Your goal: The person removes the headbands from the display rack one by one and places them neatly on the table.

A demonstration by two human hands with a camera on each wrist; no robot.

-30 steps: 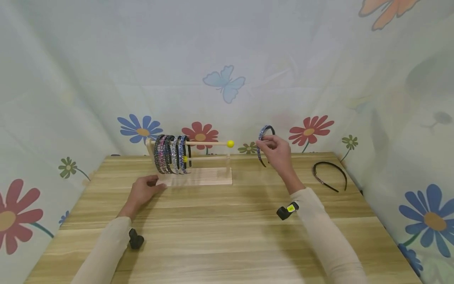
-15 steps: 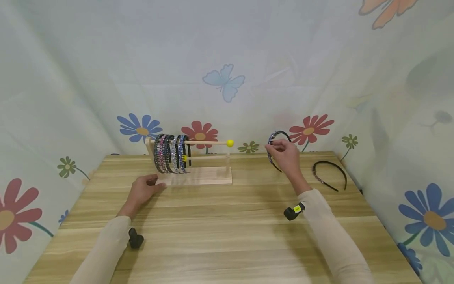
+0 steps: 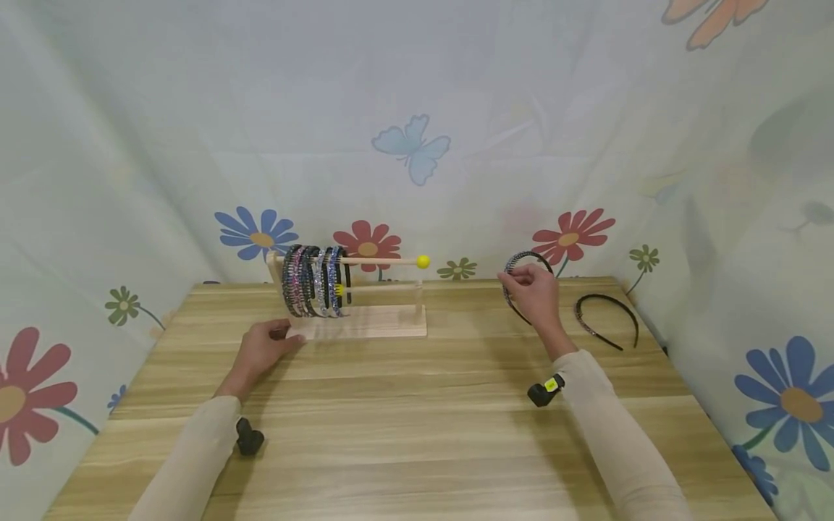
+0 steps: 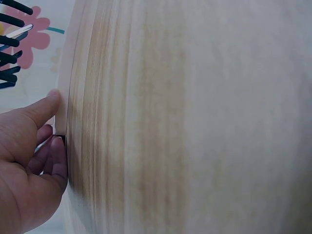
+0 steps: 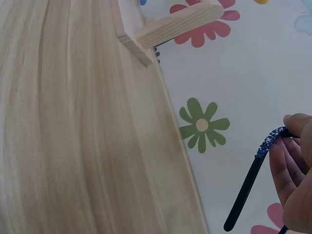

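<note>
At 8 o'clock in the head view, I observe the left hand (image 3: 263,349) pinching the base corner of the wooden stand (image 3: 391,323), which bears a row of headbands (image 3: 300,286). Between 3 and 4 o'clock, a loose headband (image 3: 599,296) lies on the table (image 3: 417,420); at 3 o'clock, the right hand (image 3: 537,293) pinches the blue-jewelled headband (image 5: 267,145), raised.

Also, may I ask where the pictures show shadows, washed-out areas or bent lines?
Head view: a soft shadow on the table beside the right sleeve; left wrist view: the table looks pale, washed out toward the right; right wrist view: the table's grain bows slightly, while the headband looks fairly sharp.
</note>
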